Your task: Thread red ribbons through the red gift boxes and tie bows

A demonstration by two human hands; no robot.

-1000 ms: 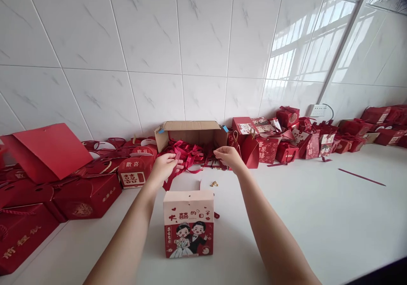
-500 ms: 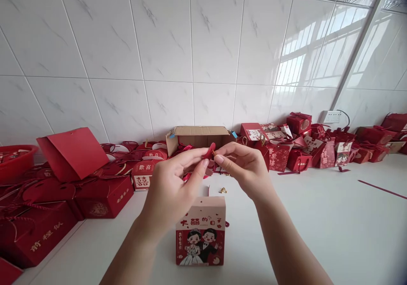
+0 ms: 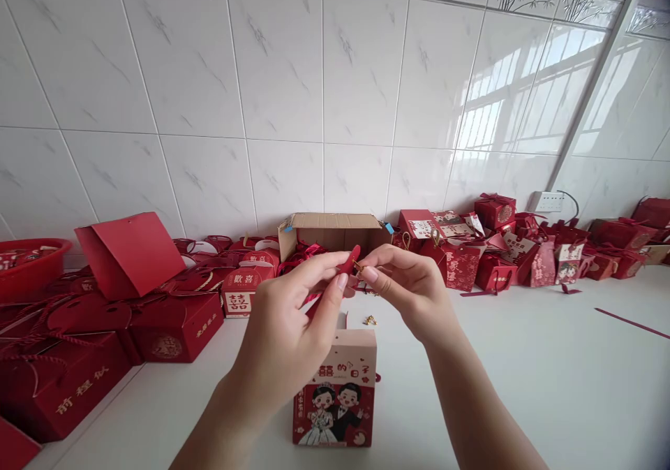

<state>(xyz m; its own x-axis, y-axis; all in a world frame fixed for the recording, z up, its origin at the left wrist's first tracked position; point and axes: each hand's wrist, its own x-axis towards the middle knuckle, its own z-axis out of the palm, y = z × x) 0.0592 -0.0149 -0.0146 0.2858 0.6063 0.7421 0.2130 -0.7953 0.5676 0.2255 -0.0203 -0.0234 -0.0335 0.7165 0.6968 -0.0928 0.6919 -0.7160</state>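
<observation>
L hand (image 3: 293,320) closed to a pinch on red strap (image 3: 349,260). R hand (image 3: 412,294) likewise pinches sm. gold piece (image 3: 358,269) beside it. Printed box (image 3: 338,414) upright on tbl (image 3: 565,379)

The gold fastener (image 3: 358,269) looked like shiny metal, the carton (image 3: 338,220) was matt cardboard, the wall tiles (image 3: 361,65) were glossy.

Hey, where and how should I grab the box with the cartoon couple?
I'd hold the box by its two side walls, low down, coming from left and right together. It stands upright on the white table, flat printed front towards you, and its lower sides look unobstructed.
</observation>
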